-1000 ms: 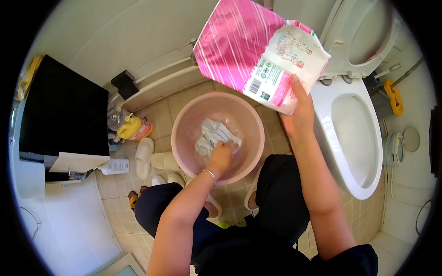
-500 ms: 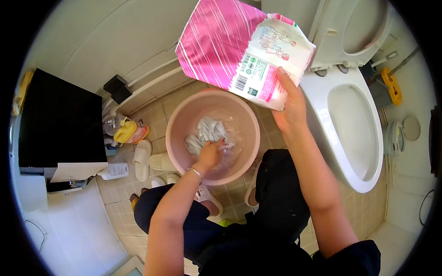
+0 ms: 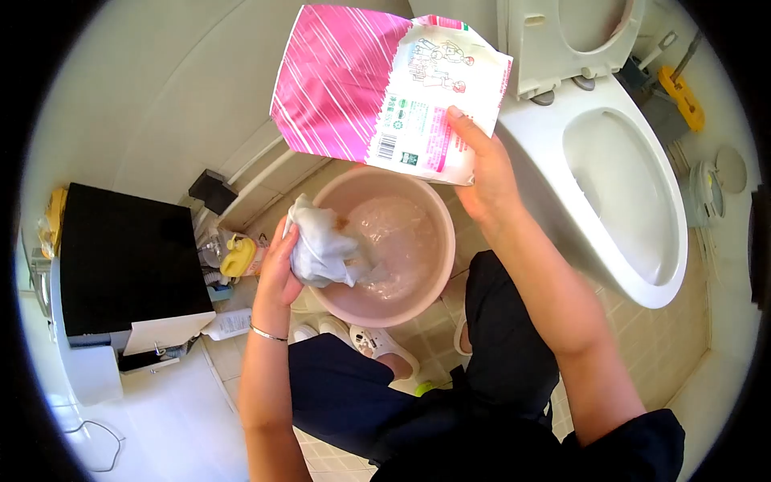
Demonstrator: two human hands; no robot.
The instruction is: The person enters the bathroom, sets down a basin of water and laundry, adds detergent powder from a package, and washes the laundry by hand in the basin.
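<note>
Left hand (image 3: 279, 271): grip closed round a bunched pale cloth (image 3: 315, 251). Right hand (image 3: 488, 178): thumb on the printed face, grip pinching the near right corner of a pink-and-white bag (image 3: 341, 84); fingers behind hidden.

Key relation: bag extends left and away from the right grip, long axis roughly left to right, its lower edge over the far rim of the basin (image 3: 444, 277). Cloth lies to the right of the left grip, at the basin's left rim, with no clear long axis; left hand is the nearer to it. Cloth hangs partly inside the rim; contact with the water (image 3: 401, 241) cannot be told.

Beyond, right of the basin: toilet (image 3: 618, 193), apart from it.

Change against 0.5 s ago: cloth then down in the basin under the left hand, now raised to the left rim. Bag remains in the right grip.
</note>
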